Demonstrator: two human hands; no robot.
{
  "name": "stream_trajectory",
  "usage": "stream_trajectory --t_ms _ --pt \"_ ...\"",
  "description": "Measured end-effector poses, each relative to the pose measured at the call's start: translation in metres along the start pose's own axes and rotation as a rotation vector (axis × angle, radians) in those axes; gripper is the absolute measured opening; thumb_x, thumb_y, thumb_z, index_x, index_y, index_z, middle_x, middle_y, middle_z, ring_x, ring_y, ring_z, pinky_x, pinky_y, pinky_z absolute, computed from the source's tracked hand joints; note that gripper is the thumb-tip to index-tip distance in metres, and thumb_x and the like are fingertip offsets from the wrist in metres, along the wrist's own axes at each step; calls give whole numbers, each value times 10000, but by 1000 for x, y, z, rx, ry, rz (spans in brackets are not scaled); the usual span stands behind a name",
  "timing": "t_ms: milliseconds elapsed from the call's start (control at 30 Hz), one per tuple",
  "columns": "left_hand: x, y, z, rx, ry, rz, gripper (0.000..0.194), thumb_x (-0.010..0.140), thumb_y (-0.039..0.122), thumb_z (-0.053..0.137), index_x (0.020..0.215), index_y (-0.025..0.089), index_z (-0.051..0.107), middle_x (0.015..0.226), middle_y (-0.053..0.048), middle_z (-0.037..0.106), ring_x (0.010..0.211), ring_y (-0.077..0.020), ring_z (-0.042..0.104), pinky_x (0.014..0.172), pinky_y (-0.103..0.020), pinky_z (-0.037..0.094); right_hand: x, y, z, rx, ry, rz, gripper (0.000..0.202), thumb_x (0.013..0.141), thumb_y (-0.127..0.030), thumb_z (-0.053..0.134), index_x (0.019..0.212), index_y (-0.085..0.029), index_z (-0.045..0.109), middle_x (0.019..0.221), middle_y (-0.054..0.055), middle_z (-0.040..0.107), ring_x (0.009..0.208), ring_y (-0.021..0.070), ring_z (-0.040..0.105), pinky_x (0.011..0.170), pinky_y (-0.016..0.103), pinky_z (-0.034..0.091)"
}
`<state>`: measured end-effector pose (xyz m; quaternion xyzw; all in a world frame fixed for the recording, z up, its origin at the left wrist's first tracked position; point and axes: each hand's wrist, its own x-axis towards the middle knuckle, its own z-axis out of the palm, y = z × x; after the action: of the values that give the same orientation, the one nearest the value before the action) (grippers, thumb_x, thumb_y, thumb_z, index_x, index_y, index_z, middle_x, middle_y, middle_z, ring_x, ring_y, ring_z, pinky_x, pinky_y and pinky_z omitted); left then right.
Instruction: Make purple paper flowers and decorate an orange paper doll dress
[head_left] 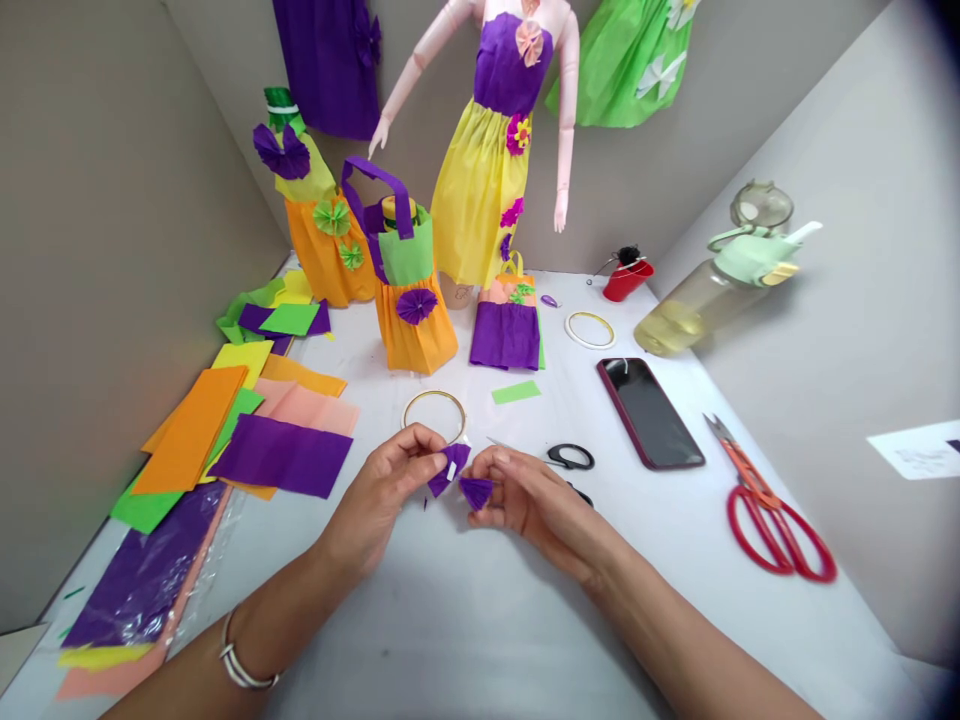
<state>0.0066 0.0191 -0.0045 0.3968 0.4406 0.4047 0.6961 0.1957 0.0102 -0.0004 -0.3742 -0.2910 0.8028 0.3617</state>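
My left hand (399, 478) pinches a pleated purple fan piece (454, 461) that has a small white strip on it. A second purple pleated fan (475, 492) is in the fingers of my right hand (525, 500), close beside the first. I cannot tell whether the two pieces are joined. Just behind the left fingertips lies a gold-edged bangle (434, 393). Black-handled scissors (571, 457) rest on the table, partly covered by my right hand. A light green strip (516, 392) lies farther back.
Coloured sheets (281, 455) are piled at left. Orange bags (417, 325) and a doll in a yellow skirt (480, 190) stand at the back. On the right are a phone (651, 412), red-handled scissors (772, 510), a tilted water bottle (697, 290) and a red bucket (627, 280).
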Motion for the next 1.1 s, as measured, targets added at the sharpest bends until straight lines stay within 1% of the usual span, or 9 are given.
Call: stream_trajectory --t_ms 167,300,400,500,600,700,800,933,1100 --pt "2 -1 0 -80 90 29 112 853 278 661 848 209 573 811 32 505 771 -127 441 750 -245 354 -2 -3 7 -225 64 -78 274 719 -341 800 850 -181 621 769 -19 590 702 135 577 741 304 458" --pt "1 -3 2 -67 106 27 107 865 280 646 845 208 570 822 29 513 791 -128 453 773 -247 357 -2 -1 8 -330 138 -117 183 728 -293 757 747 -177 617 701 -23 593 675 123 516 689 270 397" --pt "-1 -3 2 -34 62 -2 103 865 286 626 835 204 571 808 21 532 781 -139 473 763 -259 367 -1 0 5 -348 195 -138 135 751 -279 715 745 -184 618 665 -21 617 660 129 517 696 277 388" --pt "-1 -1 0 57 -59 -43 103 854 300 613 854 200 587 808 5 560 790 -163 502 759 -278 381 0 -3 0 -306 253 -185 129 747 -276 707 753 -192 610 651 -19 621 661 140 541 710 287 408" --pt "-2 1 -3 176 -98 13 152 858 349 622 927 218 585 911 -14 578 895 -192 527 811 -297 392 -1 -7 -3 -291 291 -222 131 731 -256 711 759 -196 599 651 -23 609 656 141 554 699 287 420" --pt "-3 5 -4 257 -50 111 182 877 371 614 987 236 563 1100 -39 568 1105 -226 510 945 -323 370 -2 -9 -3 -349 262 -223 126 743 -242 704 781 -195 594 660 -24 602 650 136 549 678 282 419" --pt "-4 7 -2 361 -82 128 203 886 388 605 1018 240 556 1171 -51 563 1196 -247 491 1016 -348 340 -4 -7 -1 -411 183 -201 112 770 -237 690 812 -190 597 698 -23 586 659 128 526 659 277 415" --pt "-4 5 1 507 -139 135 149 885 369 596 931 231 566 1136 -57 582 1130 -252 529 947 -349 389 -3 -1 3 -447 97 -192 86 803 -224 664 835 -188 592 688 -39 536 639 109 472 620 256 384" --pt "-1 3 1 721 -94 229 107 871 225 566 766 213 550 1006 -26 593 1015 -208 549 908 -317 384 -2 3 1 -474 102 -198 55 820 -202 632 842 -180 586 693 -34 546 640 109 476 612 253 387"
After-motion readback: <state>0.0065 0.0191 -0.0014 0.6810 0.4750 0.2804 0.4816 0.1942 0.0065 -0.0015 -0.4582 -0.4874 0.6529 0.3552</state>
